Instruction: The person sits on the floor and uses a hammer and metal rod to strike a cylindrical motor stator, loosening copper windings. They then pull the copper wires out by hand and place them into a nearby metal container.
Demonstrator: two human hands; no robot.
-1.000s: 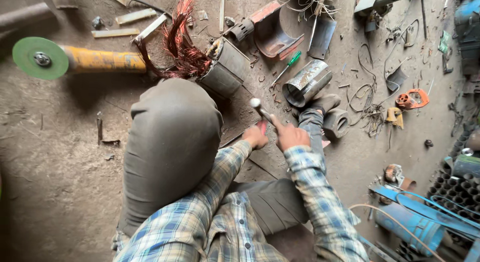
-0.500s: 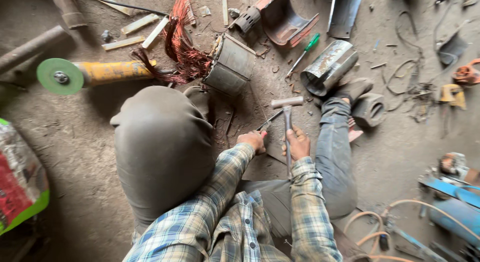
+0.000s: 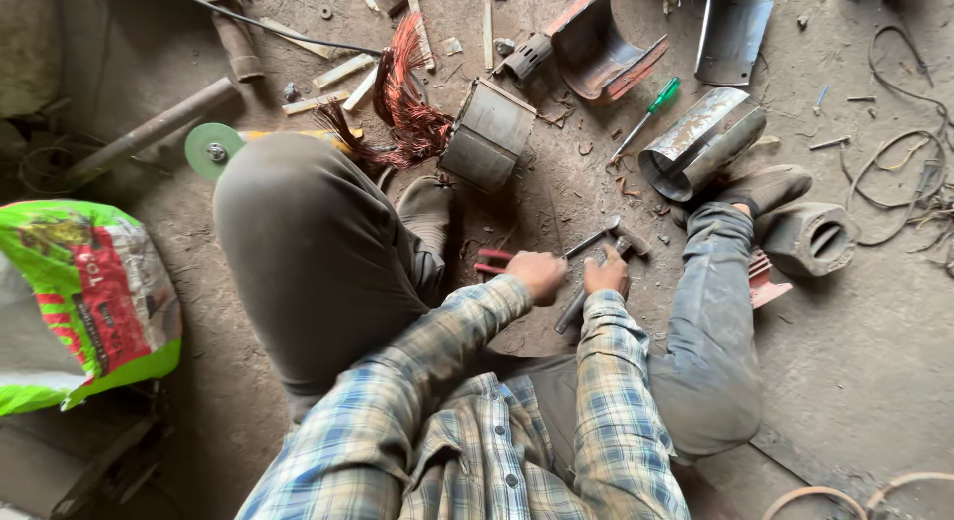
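A: Item one: left hand (image 3: 537,274), closed around a slim dark metal rod (image 3: 588,244), tip down on the dusty floor (image 3: 874,381).

B: Item two: right hand (image 3: 607,276), gripping a steel-headed hammer (image 3: 626,244) just beside it. Risk: a glancing strike may hit the knuckles.

Hammer coming down, view shifting right and closer.

The hammer (image 3: 608,254) in the right hand (image 3: 606,276) is dropping: its head, raised clear above the hands half a second ago, is now sitting low, just beside the tip of the thin metal tool (image 3: 588,243) that the left hand (image 3: 537,274) is gripping. The hands are closing up, nearly side by side. Red pliers (image 3: 491,261) are now showing by the left hand. A green and red sack (image 3: 79,301) is filling more of the left edge, and the blue machine at lower right is dropping out of view.
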